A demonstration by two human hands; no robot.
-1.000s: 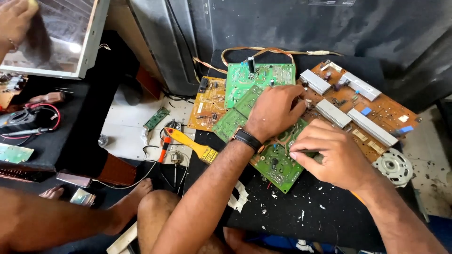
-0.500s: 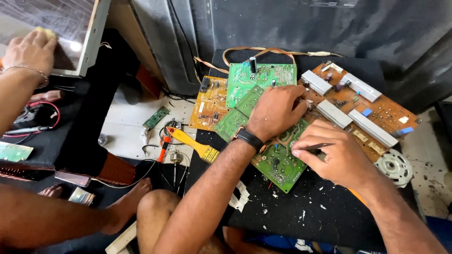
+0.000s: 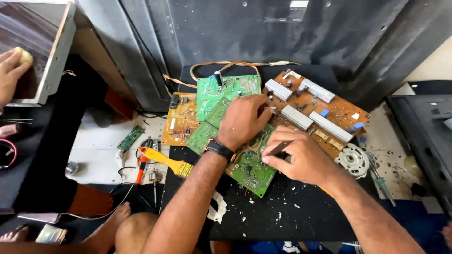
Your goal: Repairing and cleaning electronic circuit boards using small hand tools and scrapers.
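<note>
The person's left hand (image 3: 245, 120) lies flat and heavy on a green circuit board (image 3: 249, 167) with many tiny parts, its fingers spread and bent a little to press the board down — not wrapped around it. A black band sits on that wrist. The right hand (image 3: 299, 157) is at about four o'clock from the left hand, fingers curled tight around a thin dark tool (image 3: 278, 148) whose tip points toward ten o'clock and meets the green board. The green board rests tilted on a flat black panel (image 3: 292, 216) speckled with white crumbs, near the middle of the view. At twelve o'clock from the left hand lies a second green square board (image 3: 226, 89), and at nine o'clock a yellow-orange board (image 3: 179, 117). At two o'clock sits a big brown board with long grey metal blocks (image 3: 325, 110). A round grey metal disc with holes (image 3: 353, 160) lies just beside the right hand, at three o'clock. A yellow-handled tool (image 3: 165, 162) lies at eight o'clock, near the left forearm. Far off at ten o'clock, another person's hand (image 3: 12, 70) grips a small yellow lump against a flat screen in a pale frame (image 3: 52, 56).
</note>
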